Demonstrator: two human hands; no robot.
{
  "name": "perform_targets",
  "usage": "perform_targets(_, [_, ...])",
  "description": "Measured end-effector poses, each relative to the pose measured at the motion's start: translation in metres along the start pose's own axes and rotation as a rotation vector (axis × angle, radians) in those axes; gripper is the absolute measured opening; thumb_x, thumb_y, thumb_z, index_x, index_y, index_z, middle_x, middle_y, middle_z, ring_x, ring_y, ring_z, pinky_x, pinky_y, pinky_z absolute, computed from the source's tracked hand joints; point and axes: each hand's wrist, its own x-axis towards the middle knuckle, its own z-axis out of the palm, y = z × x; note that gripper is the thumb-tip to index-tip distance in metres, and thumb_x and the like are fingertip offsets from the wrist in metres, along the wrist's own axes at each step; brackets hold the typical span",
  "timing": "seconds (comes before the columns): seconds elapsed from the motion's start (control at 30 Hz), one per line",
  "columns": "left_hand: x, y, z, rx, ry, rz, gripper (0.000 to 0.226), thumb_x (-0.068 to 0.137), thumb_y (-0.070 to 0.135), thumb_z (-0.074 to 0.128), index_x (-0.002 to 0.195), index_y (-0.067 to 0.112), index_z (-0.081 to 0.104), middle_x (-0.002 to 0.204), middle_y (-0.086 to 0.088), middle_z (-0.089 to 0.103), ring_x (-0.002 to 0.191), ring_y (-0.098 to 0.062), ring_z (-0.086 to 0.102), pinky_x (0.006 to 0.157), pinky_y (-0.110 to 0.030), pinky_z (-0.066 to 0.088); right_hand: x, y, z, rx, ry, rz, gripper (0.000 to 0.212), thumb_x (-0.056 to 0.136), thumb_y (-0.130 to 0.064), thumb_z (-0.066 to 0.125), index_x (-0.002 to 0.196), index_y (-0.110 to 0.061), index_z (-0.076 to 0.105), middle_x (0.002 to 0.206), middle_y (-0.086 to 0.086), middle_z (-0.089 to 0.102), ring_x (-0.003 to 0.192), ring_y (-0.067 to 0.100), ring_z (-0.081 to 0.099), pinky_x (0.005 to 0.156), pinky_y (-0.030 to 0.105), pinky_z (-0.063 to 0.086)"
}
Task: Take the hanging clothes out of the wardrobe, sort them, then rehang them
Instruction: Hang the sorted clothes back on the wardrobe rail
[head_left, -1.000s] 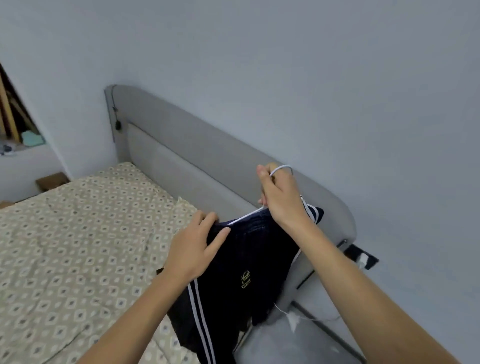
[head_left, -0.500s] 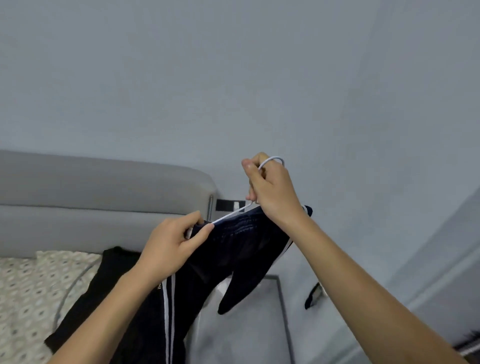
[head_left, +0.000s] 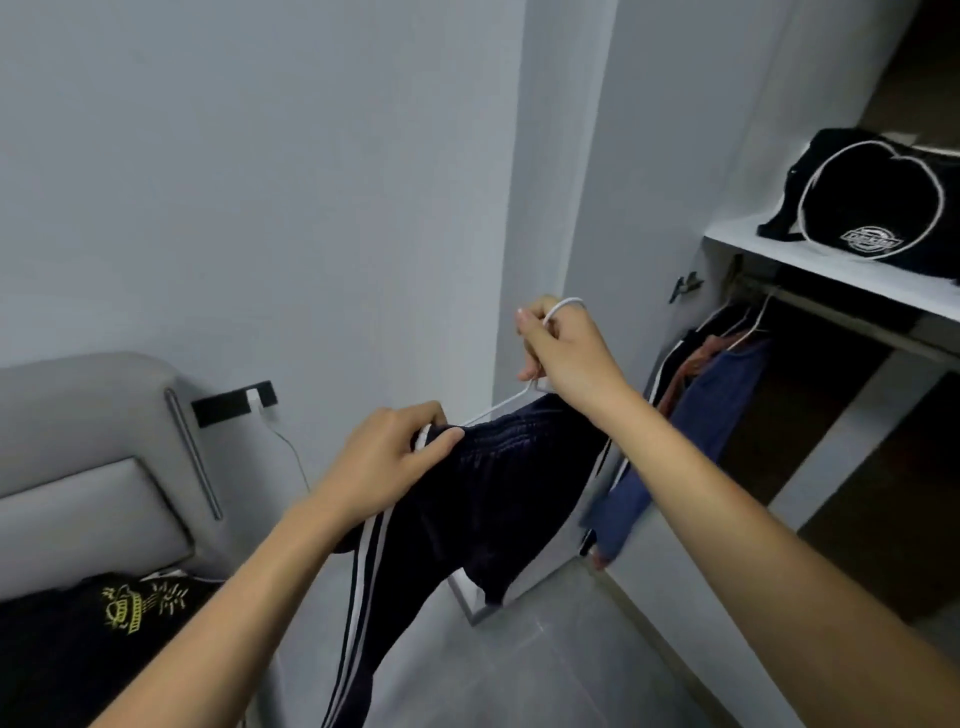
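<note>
Gripping the hook of a white wire hanger, the right hand has its fingers curled round the wire, the loop of the hook poking out above the knuckles. Draped over that hanger are dark navy track pants with white side stripes, hanging down in front of the person between the bed and the wardrobe. The left hand pinches the waistband end of the pants at the hanger's left tip, thumb on top and fingers folded underneath.

Right of the pants stands the open wardrobe. On its rail, several garments hang on hangers: a blue garment nearest the opening, an orange-pink one just left of it, and a dark striped one at the left edge. On the wardrobe shelf above the rail rests a black bag with white piping and a round logo.

Left of the pants is the grey padded headboard of the bed, and below it a black garment with a gold print lies on the bed. On the wall between headboard and wardrobe sits a black socket strip with a white plug and cable trailing down
</note>
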Motion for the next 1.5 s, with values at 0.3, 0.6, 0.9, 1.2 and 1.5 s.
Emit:
perform_targets(0.3, [0.087, 0.06, 0.104, -0.202, -0.233, 0.138, 0.033, 0.102, 0.037, 0.066, 0.075, 0.019, 0.058, 0.066, 0.0, 0.06, 0.056, -0.007, 0.046, 0.059, -0.031, 0.038, -0.007, 0.057, -0.115, -0.212, 0.171, 0.121, 0.018, 0.107, -0.02, 0.051, 0.091, -0.018, 0.06, 0.072, 0.012, 0.052, 0.063, 0.019, 0.056, 0.058, 0.021, 0.054])
perform_targets(0.6, [0.192, 0.073, 0.216, -0.264, -0.28, 0.229, 0.036, 0.101, 0.042, 0.064, 0.071, 0.024, 0.053, 0.061, 0.003, 0.057, 0.057, -0.017, 0.054, 0.058, -0.034, 0.042, 0.026, 0.142, -0.194, -0.548, 0.427, 0.204, 0.013, 0.102, -0.031, 0.056, 0.092, -0.023, 0.06, 0.076, 0.001, 0.064, 0.074, 0.018, 0.063, 0.073, 0.045, 0.056])
perform_targets(0.9, [0.261, 0.078, 0.274, -0.34, -0.363, 0.33, 0.028, 0.101, 0.041, 0.063, 0.077, 0.027, 0.06, 0.062, 0.007, 0.059, 0.052, -0.014, 0.055, 0.047, -0.021, 0.034, 0.048, 0.181, -0.252, -0.567, 0.327, 0.43, 0.026, 0.106, -0.036, 0.047, 0.107, -0.014, 0.061, 0.092, -0.007, 0.07, 0.089, 0.021, 0.068, 0.086, 0.053, 0.057])
perform_targets(1.2, [0.305, 0.079, 0.311, -0.285, -0.389, 0.367, 0.032, 0.101, 0.044, 0.062, 0.075, 0.028, 0.055, 0.059, 0.006, 0.057, 0.054, -0.011, 0.056, 0.049, -0.022, 0.035, 0.057, 0.228, -0.256, -1.131, 0.611, 0.358, 0.038, 0.109, -0.048, 0.041, 0.096, -0.017, 0.059, 0.091, -0.001, 0.062, 0.088, 0.021, 0.058, 0.072, 0.042, 0.053])
perform_targets(1.5, [0.342, 0.079, 0.345, -0.287, -0.381, 0.363, 0.031, 0.102, 0.041, 0.062, 0.076, 0.024, 0.058, 0.059, 0.006, 0.058, 0.056, -0.012, 0.059, 0.048, -0.022, 0.039, 0.074, 0.283, -0.28, -0.86, 0.754, 0.194, 0.032, 0.101, -0.039, 0.065, 0.125, -0.024, 0.051, 0.119, -0.007, 0.043, 0.107, 0.015, 0.055, 0.078, 0.043, 0.059])
